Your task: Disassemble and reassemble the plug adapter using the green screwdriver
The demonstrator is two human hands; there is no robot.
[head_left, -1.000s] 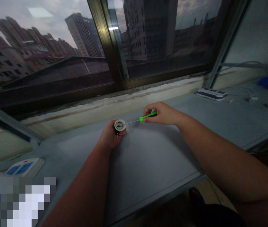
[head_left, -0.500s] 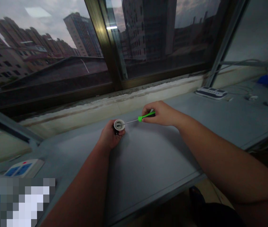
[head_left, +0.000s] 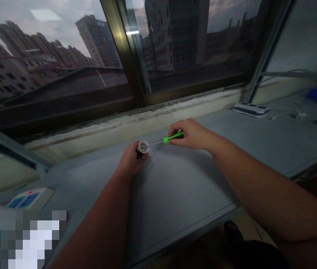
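Observation:
My left hand (head_left: 130, 159) is closed around a small white lamp holder (head_left: 147, 148), its round open end turned up and toward the right. A dark part with thin metal bits (head_left: 139, 154) shows at its near side, too small to make out fully. A green and black screwdriver (head_left: 174, 138) is gripped by its handle in the fingers of my right hand (head_left: 189, 133). Its thin metal shaft points left, and the tip sits inside the lamp holder's opening. Whether the tip touches anything in there is hidden.
Both hands are above a grey table (head_left: 175, 194) against a window wall. A white power strip (head_left: 250, 110) lies at the back right, with cables and a white plug (head_left: 299, 115). At the left is a white box with blue panels (head_left: 31, 198). A metal post (head_left: 255, 87) stands behind.
The lamp holder has tilted and shifted slightly to the right in my left hand, showing more of its dark side. My right hand and the screwdriver have hardly moved.

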